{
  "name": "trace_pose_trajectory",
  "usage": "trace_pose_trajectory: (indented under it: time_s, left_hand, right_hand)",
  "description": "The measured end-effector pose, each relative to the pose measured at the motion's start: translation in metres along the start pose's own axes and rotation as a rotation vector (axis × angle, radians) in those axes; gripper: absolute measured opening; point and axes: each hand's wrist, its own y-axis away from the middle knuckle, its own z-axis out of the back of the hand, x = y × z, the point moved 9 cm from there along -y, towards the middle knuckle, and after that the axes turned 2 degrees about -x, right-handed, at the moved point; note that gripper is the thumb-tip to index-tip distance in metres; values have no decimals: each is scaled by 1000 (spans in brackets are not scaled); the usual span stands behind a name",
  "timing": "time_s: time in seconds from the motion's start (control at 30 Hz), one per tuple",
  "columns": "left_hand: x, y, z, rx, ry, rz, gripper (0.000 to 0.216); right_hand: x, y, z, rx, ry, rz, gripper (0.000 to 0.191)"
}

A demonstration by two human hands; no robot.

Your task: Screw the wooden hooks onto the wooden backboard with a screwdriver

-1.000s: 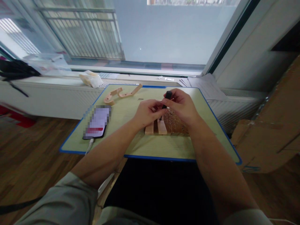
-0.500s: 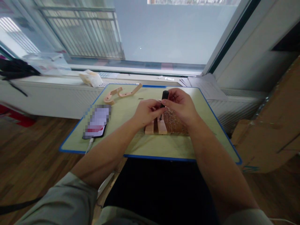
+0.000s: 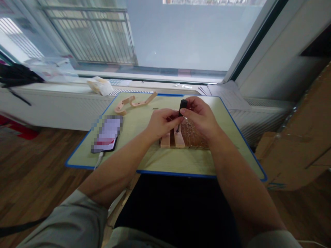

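Observation:
My right hand (image 3: 200,115) is closed round the black handle of a screwdriver (image 3: 183,107), which stands nearly upright. Its thin shaft comes down to a pale wooden piece (image 3: 179,140) with flared ends. My left hand (image 3: 162,121) pinches in from the left, thumb and fingertips round the screwdriver just below the handle. A second pale wooden piece (image 3: 165,140) lies to the left of the first, partly under my left hand. Beneath and right of them is a brown block in shiny clear wrap (image 3: 195,136). The shaft's tip is too small to make out clearly.
Curved wooden hook pieces (image 3: 136,102) lie at the back left of the blue-edged table (image 3: 150,158). A phone (image 3: 107,134) with a white cable lies at the left. Beyond stand a radiator (image 3: 57,106) and window; a cardboard box (image 3: 300,144) is at the right.
The screwdriver's handle has shifted very slightly to the right, and my right hand with it. The wooden pieces have moved a hair rightward. My left hand keeps nearly the same place.

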Motion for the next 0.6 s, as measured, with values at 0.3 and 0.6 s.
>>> trace_pose_trajectory:
  time_s: [0.3, 0.6]
  left_hand:
    - [2, -1, 0, 5, 3, 10, 20]
    - [-1, -1, -3, 55, 13, 1, 19]
  right_hand:
    - [-2, -2, 0, 14, -5, -6, 29]
    - [0, 0, -2, 29, -3, 17, 23]
